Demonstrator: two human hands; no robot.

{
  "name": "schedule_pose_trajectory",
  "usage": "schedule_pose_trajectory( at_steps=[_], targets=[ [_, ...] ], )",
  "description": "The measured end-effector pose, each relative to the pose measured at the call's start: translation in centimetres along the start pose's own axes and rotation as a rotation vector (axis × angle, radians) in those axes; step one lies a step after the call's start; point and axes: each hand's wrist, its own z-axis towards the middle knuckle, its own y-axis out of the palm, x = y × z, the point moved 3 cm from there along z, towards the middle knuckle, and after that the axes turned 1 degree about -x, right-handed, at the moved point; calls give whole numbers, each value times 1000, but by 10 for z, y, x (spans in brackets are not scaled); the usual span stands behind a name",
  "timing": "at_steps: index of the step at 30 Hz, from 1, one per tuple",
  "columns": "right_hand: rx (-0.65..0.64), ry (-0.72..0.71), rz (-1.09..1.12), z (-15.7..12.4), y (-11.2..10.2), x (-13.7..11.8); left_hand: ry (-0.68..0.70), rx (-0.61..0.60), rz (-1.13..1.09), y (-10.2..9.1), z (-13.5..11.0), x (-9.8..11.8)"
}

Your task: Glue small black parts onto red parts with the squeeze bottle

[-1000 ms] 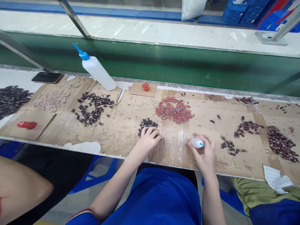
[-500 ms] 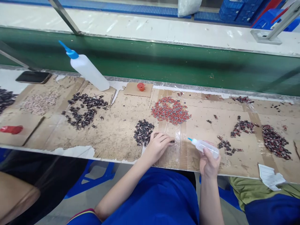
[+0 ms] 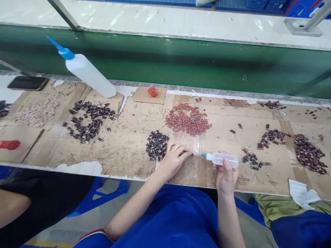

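My right hand (image 3: 227,177) grips a small translucent squeeze bottle (image 3: 224,159) lying nearly level, its thin blue tip aimed left. Just left of that tip, my left hand (image 3: 176,159) pinches a small black part (image 3: 191,154), mostly hidden by the fingers. The tip is close to the part, with a narrow gap between them. Beside my left wrist lies a pile of small black parts (image 3: 157,145). Beyond both hands is a heap of small red-and-black parts (image 3: 188,119). Loose black-and-red pieces (image 3: 254,160) lie to the right of the bottle.
Cardboard (image 3: 134,144) covers the bench. A large white bottle with a blue nozzle (image 3: 90,75) leans at the back left, near a phone (image 3: 28,83). A red cap (image 3: 152,92) sits on a cardboard square. Other people sit on both sides.
The small squeeze bottle has moved left and levelled out, bringing its tip nearer the black part in my left hand. The camera view has shifted slightly.
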Motion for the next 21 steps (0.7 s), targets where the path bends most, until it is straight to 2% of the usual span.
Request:
schedule_pose_trajectory(
  at_steps=[5,8,14,21],
  targets=[
    [68,-65,-36,-2,1,3,-158,36,-7,4,1,-5],
    [114,-89,-24,-3,2,2,-191,10,-88,3,2,-5],
    [102,-93,-39,-4,3,4,-286,-2,-156,-2,8,-8],
    [120,-156,-219,-7,6,-1,-273,-5,-227,0,5,-10]
  ],
)
